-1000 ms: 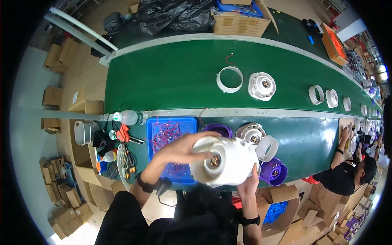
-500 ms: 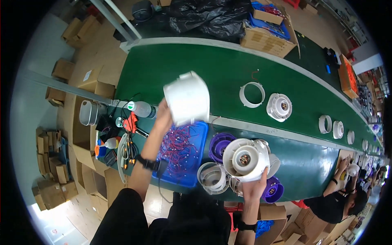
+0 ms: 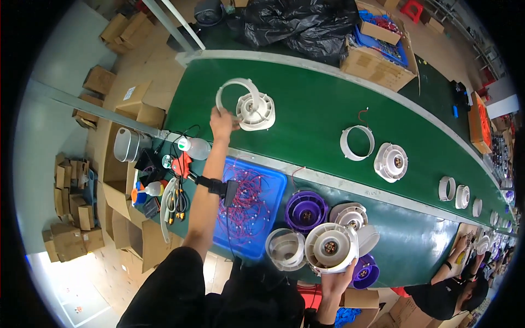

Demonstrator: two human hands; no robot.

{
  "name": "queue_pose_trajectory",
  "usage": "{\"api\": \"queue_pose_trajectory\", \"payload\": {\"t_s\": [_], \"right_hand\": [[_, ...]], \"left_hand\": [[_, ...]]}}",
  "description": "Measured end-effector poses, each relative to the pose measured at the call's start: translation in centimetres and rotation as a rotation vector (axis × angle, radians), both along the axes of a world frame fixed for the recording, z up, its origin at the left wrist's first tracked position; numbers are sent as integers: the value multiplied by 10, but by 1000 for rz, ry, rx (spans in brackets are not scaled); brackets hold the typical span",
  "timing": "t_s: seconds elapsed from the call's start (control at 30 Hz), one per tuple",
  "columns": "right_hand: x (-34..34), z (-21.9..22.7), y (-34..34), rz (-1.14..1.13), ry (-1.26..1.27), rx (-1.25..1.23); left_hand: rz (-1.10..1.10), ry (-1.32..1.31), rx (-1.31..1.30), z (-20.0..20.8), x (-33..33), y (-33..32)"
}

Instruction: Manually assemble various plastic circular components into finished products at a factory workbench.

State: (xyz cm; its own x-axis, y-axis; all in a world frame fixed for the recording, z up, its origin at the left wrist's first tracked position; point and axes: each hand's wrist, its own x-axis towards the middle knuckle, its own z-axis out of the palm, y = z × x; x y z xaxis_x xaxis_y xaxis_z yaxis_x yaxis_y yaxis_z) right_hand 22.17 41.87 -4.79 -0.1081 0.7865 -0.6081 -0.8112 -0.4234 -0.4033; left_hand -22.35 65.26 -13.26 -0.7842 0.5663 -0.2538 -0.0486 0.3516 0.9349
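Observation:
Over the green belt, my left hand [image 3: 222, 123] is closed on the lower edge of a white plastic ring [image 3: 240, 82], which stands tilted beside and partly over a round white fan housing [image 3: 265, 116]. Near the bench's front edge, my right hand [image 3: 337, 280] grips the rim of another white fan housing [image 3: 316, 246] with a dark, copper-toned centre. Around it are a purple housing [image 3: 295, 210], a second purple housing [image 3: 372, 271], a white housing behind [image 3: 342, 212] and a hollow white ring-shaped part [image 3: 276, 246].
A blue tray [image 3: 276, 218] of red wires lies under my left forearm. Pliers [image 3: 178, 205], a red-orange tool [image 3: 180, 164] and a clear bottle [image 3: 197, 148] sit at left. More white rings [image 3: 344, 145] and housings [image 3: 389, 163] line the belt. A co-worker [image 3: 443, 292] works at far right.
My left hand has reached forward onto the belt, and the white piece it held aloft now appears there as a separate ring and housing. My right hand has lowered the other housing slightly.

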Motion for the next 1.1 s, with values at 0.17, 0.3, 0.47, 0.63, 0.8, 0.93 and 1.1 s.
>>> {"api": "queue_pose_trajectory", "payload": {"t_s": [0.17,0.3,0.47,0.63,0.8,0.93,1.1], "right_hand": [[-8,13,-2,-52,53,-36],[4,16,-16,-110,-38,14],[21,21,-27,-200,-40,33],[50,22,-42,-333,-47,24],[156,29,-72,-614,-281,185],[266,11,-82,-784,-386,228],[351,-74,-94,-880,-458,-34]], "left_hand": [[503,-422,427,-43,-39,2],[373,-486,713,-47,-40,-11],[364,-535,773,-53,-41,15],[400,-670,541,-126,-70,-1],[215,-661,371,-126,-61,-27],[55,-530,184,-97,-27,-49],[-352,-436,195,-38,41,-81]]}}
